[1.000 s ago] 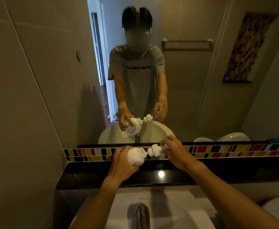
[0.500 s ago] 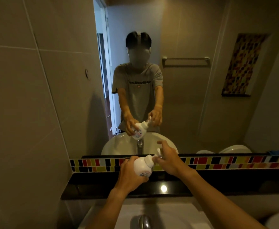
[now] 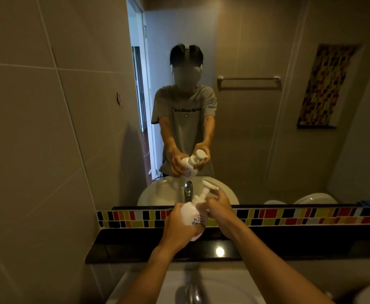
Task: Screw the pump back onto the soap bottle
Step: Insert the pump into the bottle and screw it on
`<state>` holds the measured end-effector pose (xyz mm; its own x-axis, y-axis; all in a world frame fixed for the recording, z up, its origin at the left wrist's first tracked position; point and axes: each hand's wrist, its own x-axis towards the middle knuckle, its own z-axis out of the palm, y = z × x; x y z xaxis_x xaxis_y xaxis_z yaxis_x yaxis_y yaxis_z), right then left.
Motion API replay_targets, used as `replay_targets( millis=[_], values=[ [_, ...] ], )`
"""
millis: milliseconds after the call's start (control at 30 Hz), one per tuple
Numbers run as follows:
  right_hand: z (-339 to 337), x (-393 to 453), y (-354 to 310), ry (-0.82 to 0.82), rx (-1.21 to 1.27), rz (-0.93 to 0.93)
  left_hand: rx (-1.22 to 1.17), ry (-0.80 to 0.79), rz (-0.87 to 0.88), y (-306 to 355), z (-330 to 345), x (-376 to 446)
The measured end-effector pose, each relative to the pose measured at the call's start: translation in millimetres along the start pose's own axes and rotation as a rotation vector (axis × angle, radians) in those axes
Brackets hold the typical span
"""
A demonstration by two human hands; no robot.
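Observation:
A round white soap bottle [image 3: 192, 216] with a printed label is held in the air above the black ledge, tilted a little to the right. My left hand [image 3: 178, 229] wraps around its body from the left. The white pump [image 3: 205, 192] sits on the bottle's neck with its spout pointing up and to the right. My right hand [image 3: 218, 208] grips the pump's collar at the neck with thumb and fingers. The mirror in front of me shows the same hold from the other side.
A glossy black ledge [image 3: 267, 246] runs under a strip of coloured mosaic tiles [image 3: 289, 216] at the mirror's base. Below my arms is a white sink [image 3: 149, 288] with a chrome tap [image 3: 191, 295]. A tiled wall [image 3: 37, 150] closes the left side.
The bottle has turned from lying sideways to nearly upright, and the pump has gone from held off its mouth to seated on the neck. My view has tilted downward.

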<state>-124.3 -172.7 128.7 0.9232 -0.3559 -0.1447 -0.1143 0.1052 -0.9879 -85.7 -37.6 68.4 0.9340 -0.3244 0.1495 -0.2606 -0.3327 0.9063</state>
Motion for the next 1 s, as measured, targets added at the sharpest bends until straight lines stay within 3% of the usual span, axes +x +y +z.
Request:
replay_targets(
  millis=[267,467,733,1000],
  values=[
    [7.4,-11.5,2.4,0.12,-0.05,-0.026,0.046,0.024,0.022,1.1,13.7,-3.8],
    [3.1,-22.1,-5.9,0.06,-0.101,-0.13,-0.077,0.038,0.03,8.7,14.5,-10.0],
    [9.0,-27.3,-16.2,0.094,0.007,-0.184,-0.018,-0.006,0.123,36.6,-4.8,-7.6],
    [17.5,-27.5,-23.1,0.057,-0.019,-0.228,-0.072,0.001,0.082,37.1,-14.2,-15.1]
  ],
)
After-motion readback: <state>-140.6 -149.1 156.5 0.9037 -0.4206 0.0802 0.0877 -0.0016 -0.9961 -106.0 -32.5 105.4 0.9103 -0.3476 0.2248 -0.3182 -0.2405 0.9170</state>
